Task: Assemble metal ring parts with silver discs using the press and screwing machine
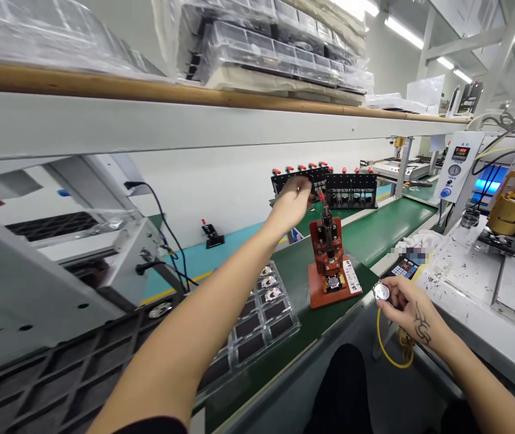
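Note:
My right hand [404, 304] pinches a round, silvery watch-like part [380, 292] by its edge, to the right of a red toggle press. My left hand [294, 198] reaches far forward beside a black rack with red-handled clamps [279, 181]; its fingers are partly hidden and what they touch is too small to make out. Between the hands stands the red press [318, 288] on the green bench, with a small round part [333, 282] in its nest. Beneath my left forearm, a clear compartment tray [284, 325] holds several round parts.
A second black rack [351, 190] stands behind the press. At the right are a white machine table [483, 301], a gold-coloured press head [508, 211] and a control box [458, 166]. A shelf [171, 129] crosses overhead. A dark grid tray [81, 367] lies lower left.

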### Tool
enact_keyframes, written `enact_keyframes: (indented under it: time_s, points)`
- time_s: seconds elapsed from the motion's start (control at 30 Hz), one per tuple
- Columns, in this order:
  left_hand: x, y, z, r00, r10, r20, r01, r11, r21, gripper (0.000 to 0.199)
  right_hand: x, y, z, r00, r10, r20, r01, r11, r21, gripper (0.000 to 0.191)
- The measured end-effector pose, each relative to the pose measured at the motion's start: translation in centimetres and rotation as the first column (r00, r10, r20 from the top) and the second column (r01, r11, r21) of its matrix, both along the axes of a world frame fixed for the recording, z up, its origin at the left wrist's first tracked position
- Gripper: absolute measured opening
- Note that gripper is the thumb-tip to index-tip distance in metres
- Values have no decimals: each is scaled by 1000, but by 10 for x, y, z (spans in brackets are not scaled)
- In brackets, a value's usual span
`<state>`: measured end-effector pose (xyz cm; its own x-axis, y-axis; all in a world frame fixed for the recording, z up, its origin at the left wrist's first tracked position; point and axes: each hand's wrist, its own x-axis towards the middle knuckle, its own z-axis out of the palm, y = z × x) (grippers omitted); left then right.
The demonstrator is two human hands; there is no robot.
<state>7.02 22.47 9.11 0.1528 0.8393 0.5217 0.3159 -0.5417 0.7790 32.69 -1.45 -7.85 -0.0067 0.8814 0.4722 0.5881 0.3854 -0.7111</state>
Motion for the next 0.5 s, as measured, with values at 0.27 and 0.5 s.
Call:
enact_keyframes:
  time_s: [0.27,0.5]
  points:
    - [-38,-58,-146,835,-342,-432,108,871,-480,23,-7,47,-36,998,56,-42,-58,997,-56,32]
    - [4,-57,-199,784,-283,-552,100,936,-338,17,-22,99,-54,998,67,-6,-67,994,-86,38]
